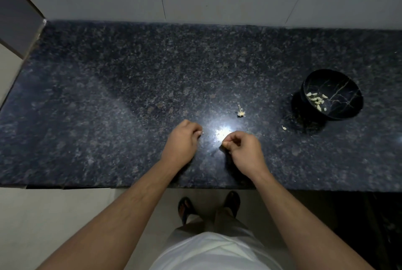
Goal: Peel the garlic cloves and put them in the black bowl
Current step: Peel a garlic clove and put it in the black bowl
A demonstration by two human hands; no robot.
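A black bowl (339, 87) with pale vein lines stands tilted at the right of the counter, and several peeled garlic cloves (316, 101) lie inside it. My left hand (182, 141) rests on the counter with its fingers curled shut and a tiny pale speck at the fingertips. To its right, my right hand (244, 150) pinches a small garlic clove (224, 145) between thumb and forefinger; the fingers mostly hide the clove. The hands are a short way apart, on either side of a bright glare spot.
A dry garlic stem with its root end (241, 113) lies beyond the hands. A small pale scrap (283, 127) sits near the bowl's base. The dark speckled granite counter (108, 95) ends at a tiled wall behind and at its front edge near my forearms.
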